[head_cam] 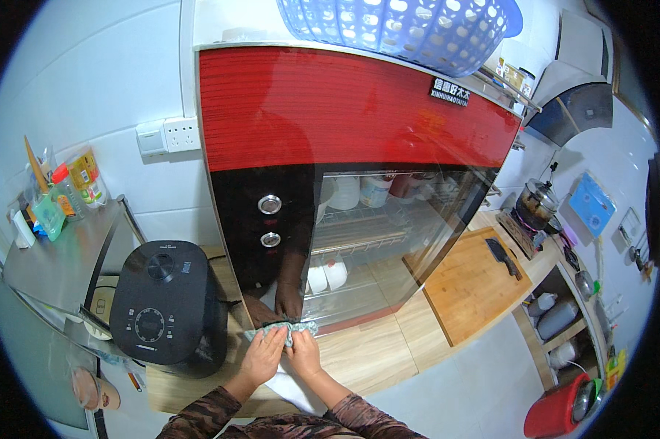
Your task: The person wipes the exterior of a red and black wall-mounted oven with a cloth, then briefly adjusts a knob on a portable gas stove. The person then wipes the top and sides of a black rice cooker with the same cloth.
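Note:
A crumpled green-and-white cloth (280, 329) lies against the bottom edge of a red and black dish cabinet (363, 110), under both hands. My left hand (265, 354) rests on the cloth's left part with its fingers stretched over it. My right hand (305, 351) grips the cloth's right part with bent fingers. White fabric (294, 387) hangs below, between my forearms. Bowls and cups (327, 274) show through the cabinet's glass door. Two round knobs sit on its black panel, which mirrors my arms.
A black kitchen appliance (168, 302) stands close on the left, beside a metal shelf (55, 269) with jars. On the right, a cleaver (503, 258) lies on a wooden cutting board (467, 291). A blue plastic basket (406, 33) tops the cabinet. A pot (536, 204) sits on a stove.

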Motion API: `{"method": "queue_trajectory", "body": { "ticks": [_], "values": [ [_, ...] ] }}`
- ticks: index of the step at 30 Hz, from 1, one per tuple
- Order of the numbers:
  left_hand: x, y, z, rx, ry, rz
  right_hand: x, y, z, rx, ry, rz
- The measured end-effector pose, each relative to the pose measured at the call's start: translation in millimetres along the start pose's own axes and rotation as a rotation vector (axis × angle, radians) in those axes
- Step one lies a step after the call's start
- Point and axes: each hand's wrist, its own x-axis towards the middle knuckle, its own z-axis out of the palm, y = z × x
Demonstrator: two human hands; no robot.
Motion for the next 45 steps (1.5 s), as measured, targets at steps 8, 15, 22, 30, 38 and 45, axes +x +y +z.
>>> {"method": "queue_trajectory", "body": {
  "ticks": [8, 15, 22, 30, 38, 45],
  "values": [
    [16, 29, 14, 0.087, -0.160, 0.058, -14, 41, -3, -0.033, -0.020, 0.106],
    [104, 46, -35, 0.024, 0.133, 0.092, 42, 46, -89, -0.079, 0.214, 0.056],
    [203, 62, -92, 0.015, 0.451, -0.020, 123, 30, -182, -0.136, 0.589, -0.067],
    [218, 65, -82, 0.187, 0.587, -0.132, 146, 41, -199, -0.263, 0.487, -0.203],
    [278, 78, -125, 0.209, 0.675, -0.080, 196, 52, -244, -0.340, 0.583, -0.421],
    [331, 82, -196, 0.230, 0.792, -0.160, 275, 9, -306, -0.287, 0.826, -0.411]
  ]
}}
